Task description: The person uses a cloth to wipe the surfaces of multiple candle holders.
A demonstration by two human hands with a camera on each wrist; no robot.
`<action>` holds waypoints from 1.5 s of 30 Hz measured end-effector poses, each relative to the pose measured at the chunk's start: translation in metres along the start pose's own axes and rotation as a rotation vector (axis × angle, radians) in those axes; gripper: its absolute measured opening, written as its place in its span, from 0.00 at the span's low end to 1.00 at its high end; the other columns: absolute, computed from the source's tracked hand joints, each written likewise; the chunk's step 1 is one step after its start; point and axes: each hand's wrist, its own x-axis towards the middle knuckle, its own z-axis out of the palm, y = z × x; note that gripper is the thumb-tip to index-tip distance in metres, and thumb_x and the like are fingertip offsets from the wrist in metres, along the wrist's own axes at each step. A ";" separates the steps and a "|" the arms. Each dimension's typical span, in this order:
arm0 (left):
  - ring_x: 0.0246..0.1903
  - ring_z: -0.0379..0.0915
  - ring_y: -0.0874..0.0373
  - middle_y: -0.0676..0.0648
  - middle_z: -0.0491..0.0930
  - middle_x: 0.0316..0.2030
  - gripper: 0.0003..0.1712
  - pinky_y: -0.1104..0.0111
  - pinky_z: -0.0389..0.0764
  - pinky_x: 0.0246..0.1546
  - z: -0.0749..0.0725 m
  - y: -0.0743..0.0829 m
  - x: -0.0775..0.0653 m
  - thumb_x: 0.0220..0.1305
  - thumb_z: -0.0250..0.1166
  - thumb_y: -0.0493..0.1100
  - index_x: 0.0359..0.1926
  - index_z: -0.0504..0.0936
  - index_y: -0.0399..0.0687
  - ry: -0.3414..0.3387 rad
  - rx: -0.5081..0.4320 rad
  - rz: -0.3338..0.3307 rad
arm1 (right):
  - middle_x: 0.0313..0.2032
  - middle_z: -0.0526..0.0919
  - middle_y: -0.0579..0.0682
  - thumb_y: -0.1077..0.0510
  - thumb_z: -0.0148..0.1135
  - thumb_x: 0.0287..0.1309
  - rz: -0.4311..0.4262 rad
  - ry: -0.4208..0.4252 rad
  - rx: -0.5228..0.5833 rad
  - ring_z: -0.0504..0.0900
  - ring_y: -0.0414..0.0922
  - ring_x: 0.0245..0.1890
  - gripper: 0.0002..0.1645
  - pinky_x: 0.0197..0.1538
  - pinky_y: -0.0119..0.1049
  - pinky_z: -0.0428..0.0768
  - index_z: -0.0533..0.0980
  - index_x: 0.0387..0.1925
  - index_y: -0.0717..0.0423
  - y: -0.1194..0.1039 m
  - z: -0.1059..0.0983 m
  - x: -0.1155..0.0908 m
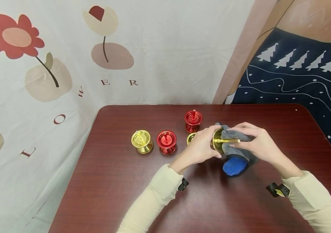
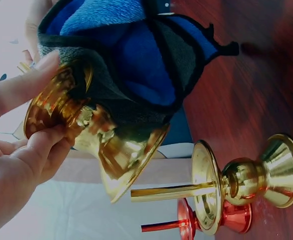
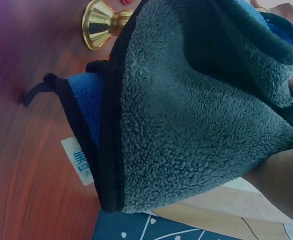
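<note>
My left hand (image 1: 199,148) grips a gold candle holder (image 1: 218,141) above the table, tilted so its thin spike points to the right. In the left wrist view, thumb and fingers hold the candle holder (image 2: 129,157) around one flared end. My right hand (image 1: 259,142) pinches a fluffy towel (image 1: 251,156), grey on one side and blue on the other, against the holder. The towel (image 3: 186,130) hangs in folds in the right wrist view and hides most of the right hand there. Behind the left hand, another gold candle holder (image 1: 190,138) is partly hidden.
Left of the hands stand a gold candle holder (image 1: 141,139) and a red candle holder (image 1: 166,142), upright. A second red one (image 1: 193,121) stands farther back. All are on the dark red-brown table (image 1: 110,194). A flower-printed curtain (image 1: 168,58) hangs behind.
</note>
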 end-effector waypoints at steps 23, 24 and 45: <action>0.38 0.74 0.61 0.49 0.80 0.44 0.44 0.78 0.72 0.34 -0.003 -0.004 0.006 0.31 0.80 0.48 0.54 0.75 0.44 0.088 -0.044 -0.085 | 0.42 0.77 0.45 0.64 0.71 0.43 -0.014 0.007 -0.024 0.71 0.34 0.41 0.18 0.37 0.20 0.71 0.81 0.40 0.54 -0.007 -0.020 0.007; 0.38 0.75 0.62 0.49 0.80 0.45 0.44 0.78 0.73 0.34 -0.003 -0.005 0.006 0.31 0.80 0.48 0.54 0.75 0.43 0.094 -0.074 -0.090 | 0.41 0.77 0.44 0.64 0.71 0.44 0.003 0.017 -0.023 0.71 0.35 0.42 0.17 0.38 0.20 0.71 0.81 0.40 0.53 -0.009 -0.024 0.007; 0.45 0.74 0.64 0.47 0.77 0.48 0.43 0.78 0.72 0.45 -0.010 -0.005 0.004 0.34 0.79 0.38 0.56 0.71 0.40 0.238 -0.519 -0.050 | 0.43 0.76 0.40 0.69 0.71 0.40 -0.075 0.088 -0.034 0.71 0.32 0.43 0.23 0.38 0.18 0.69 0.80 0.43 0.55 -0.022 -0.017 -0.006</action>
